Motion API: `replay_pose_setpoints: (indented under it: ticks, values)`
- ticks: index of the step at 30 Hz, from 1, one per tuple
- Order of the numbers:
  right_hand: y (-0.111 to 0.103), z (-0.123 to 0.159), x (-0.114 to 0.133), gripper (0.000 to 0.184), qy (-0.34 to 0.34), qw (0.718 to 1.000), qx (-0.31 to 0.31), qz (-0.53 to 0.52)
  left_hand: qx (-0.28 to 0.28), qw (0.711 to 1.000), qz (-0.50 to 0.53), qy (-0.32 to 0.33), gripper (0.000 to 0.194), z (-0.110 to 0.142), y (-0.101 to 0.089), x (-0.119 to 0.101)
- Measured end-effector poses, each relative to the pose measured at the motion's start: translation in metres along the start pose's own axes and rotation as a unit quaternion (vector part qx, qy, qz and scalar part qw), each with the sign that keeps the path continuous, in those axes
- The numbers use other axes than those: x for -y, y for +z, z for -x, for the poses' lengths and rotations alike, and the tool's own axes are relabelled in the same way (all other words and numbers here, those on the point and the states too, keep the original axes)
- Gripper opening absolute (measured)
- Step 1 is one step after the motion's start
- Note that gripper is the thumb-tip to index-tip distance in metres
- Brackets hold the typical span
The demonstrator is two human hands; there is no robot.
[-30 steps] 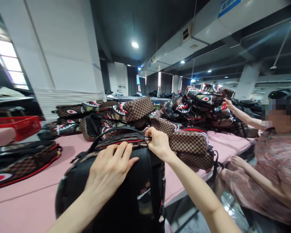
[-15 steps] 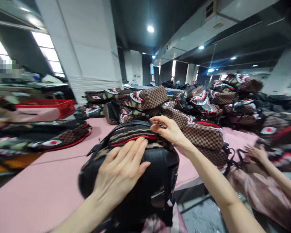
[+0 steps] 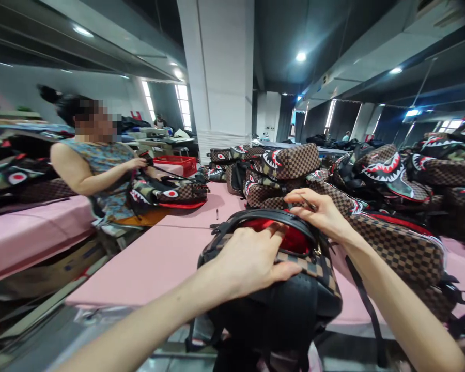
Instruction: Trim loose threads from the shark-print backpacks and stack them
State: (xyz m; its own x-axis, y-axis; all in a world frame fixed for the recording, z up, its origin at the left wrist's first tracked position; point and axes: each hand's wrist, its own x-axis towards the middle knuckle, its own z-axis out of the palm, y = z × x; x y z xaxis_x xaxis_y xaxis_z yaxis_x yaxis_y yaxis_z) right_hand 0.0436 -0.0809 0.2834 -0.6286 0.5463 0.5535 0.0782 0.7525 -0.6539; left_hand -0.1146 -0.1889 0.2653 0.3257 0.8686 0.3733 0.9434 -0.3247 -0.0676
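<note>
A black and brown-checked backpack (image 3: 279, 305) stands in front of me at the edge of the pink table, its top opening showing red lining (image 3: 298, 238). My left hand (image 3: 251, 258) lies over the near rim, fingers dipping inside the opening and thumb pressed on the checked outside. At the far right of the opening, my right hand (image 3: 320, 212) is closed, with fingers pinched by the black upper rim. Something thin and dark shows between those fingers, too small to name. A black strap (image 3: 366, 305) hangs down on the bag's right.
Checked backpacks with shark-mouth prints (image 3: 290, 161) are piled behind and to the right on the pink table (image 3: 139, 279). On the left, a co-worker (image 3: 101, 170) handles another backpack (image 3: 170, 194). A red crate (image 3: 178, 165) and a white pillar (image 3: 220, 67) stand beyond.
My view has swung left, bringing the co-worker into sight. The backpack's top now gapes with red lining showing, and my left fingers have moved from its top into the opening.
</note>
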Motion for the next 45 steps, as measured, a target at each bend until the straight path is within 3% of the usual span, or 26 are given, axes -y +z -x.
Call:
replay_pose_setpoints:
  ticks: [3, 4, 9, 13, 15, 18, 22, 26, 30, 32, 36, 40, 43, 45]
  values:
    - [0.001, -0.02, -0.002, 0.024, 0.055, 0.984, 0.164, -0.031, -0.024, 1.0, -0.015, 0.013, 0.056, 0.008, 0.007, -0.007]
    - [0.004, -0.023, -0.001, 0.024, 0.062, 0.979, 0.192, -0.035, -0.045, 0.998, -0.024, 0.021, 0.055, 0.012, 0.011, -0.008]
    - [0.025, -0.009, 0.003, 0.015, 0.05, 0.982, 0.173, -0.054, -0.238, 0.968, -0.047, 0.068, 0.061, 0.038, 0.028, -0.017]
    - [0.033, -0.005, -0.002, 0.015, 0.07, 0.991, 0.1, -0.05, -0.295, 0.951, -0.05, 0.073, 0.05, 0.051, 0.033, -0.024]
    - [0.036, -0.01, -0.008, 0.024, 0.095, 0.994, 0.048, -0.04, -0.271, 0.959, -0.014, 0.074, 0.041, 0.054, 0.031, -0.025]
    - [0.037, -0.017, -0.017, 0.031, 0.127, 0.991, 0.029, -0.037, -0.185, 0.979, 0.04, 0.071, 0.039, 0.054, 0.023, -0.024]
    - [0.036, -0.02, -0.02, 0.028, 0.148, 0.986, 0.038, -0.062, 0.026, 0.996, 0.063, 0.063, 0.038, 0.046, 0.001, -0.019]
    - [0.035, -0.019, -0.018, 0.027, 0.154, 0.984, 0.048, -0.074, 0.17, 0.973, 0.117, 0.104, 0.035, 0.025, -0.021, -0.005]
    - [0.034, -0.016, -0.015, 0.028, 0.146, 0.985, 0.067, -0.069, 0.301, 0.93, 0.164, 0.136, 0.035, 0.006, -0.028, 0.006]
    - [0.033, -0.014, -0.014, 0.028, 0.14, 0.985, 0.076, -0.072, 0.307, 0.928, 0.159, 0.141, 0.033, 0.006, -0.028, 0.004]
    - [0.03, -0.008, -0.016, 0.03, 0.118, 0.986, 0.088, -0.081, 0.242, 0.959, 0.105, 0.099, 0.035, 0.017, -0.029, -0.007]
    - [0.034, -0.01, -0.018, 0.031, 0.11, 0.986, 0.09, -0.087, 0.269, 0.95, 0.127, 0.094, 0.034, 0.019, -0.028, -0.007]
    - [0.035, -0.022, -0.022, 0.032, 0.111, 0.989, 0.047, -0.09, 0.235, 0.949, 0.192, 0.083, 0.028, 0.006, -0.022, 0.003]
    - [0.028, -0.028, -0.027, 0.034, 0.127, 0.985, -0.028, -0.117, 0.184, 0.959, 0.21, 0.049, 0.027, -0.003, -0.016, 0.013]
